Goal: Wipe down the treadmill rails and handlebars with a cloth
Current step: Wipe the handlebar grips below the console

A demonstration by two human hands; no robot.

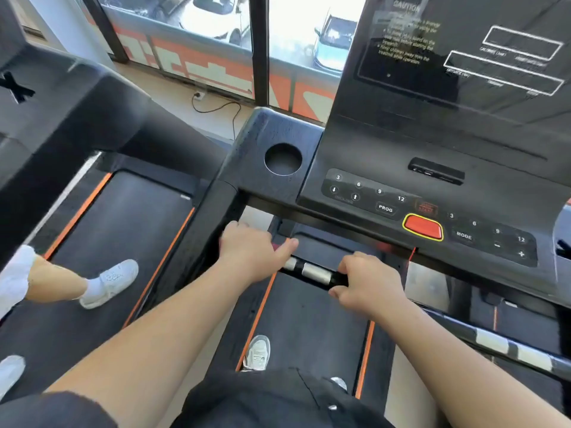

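Observation:
I stand on the treadmill belt (309, 319) facing its black console (432, 168). The front handlebar (312, 273), black with silver sensor sleeves, runs below the console. My left hand (251, 251) holds the bar's left end where it meets the side rail (197, 242), fingers curled over the top and thumb pointing right. A small reddish bit (276, 247) shows under that hand; I cannot tell what it is. My right hand (367, 282) grips the bar just right of the silver sleeve. No cloth is plainly visible.
A red stop button (422, 227) and a round cup holder (282, 159) sit on the console. Another handlebar with silver sleeves (509, 347) lies at the right. On the neighbouring treadmill at the left stands another person's leg in a white shoe (111, 282). Windows are ahead.

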